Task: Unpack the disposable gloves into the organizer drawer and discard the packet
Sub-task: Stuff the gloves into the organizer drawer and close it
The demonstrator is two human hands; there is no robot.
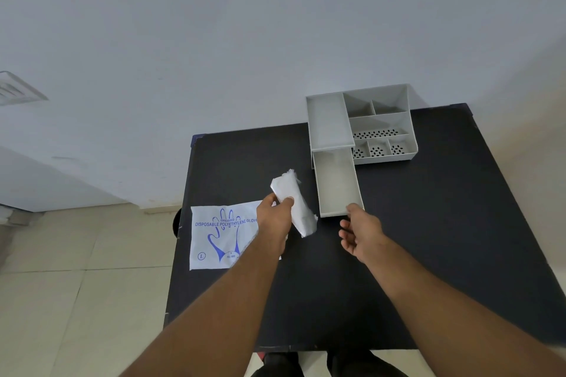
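Observation:
My left hand [274, 217] grips a folded stack of clear disposable gloves [293, 202] just above the black table, to the left of the pulled-out drawer. The grey drawer [337, 182] of the grey organizer [361, 124] is slid out toward me and looks empty. At the drawer's near edge my right hand [360, 231] has its fingers apart, with the thumb touching the front lip and nothing held. The flat white packet [225, 234] with blue glove print lies on the table at the left, partly under my left forearm.
The black table [428, 239] stands against a pale wall, with the organizer at its far edge. Tiled floor lies to the left. My shoes show below the near table edge.

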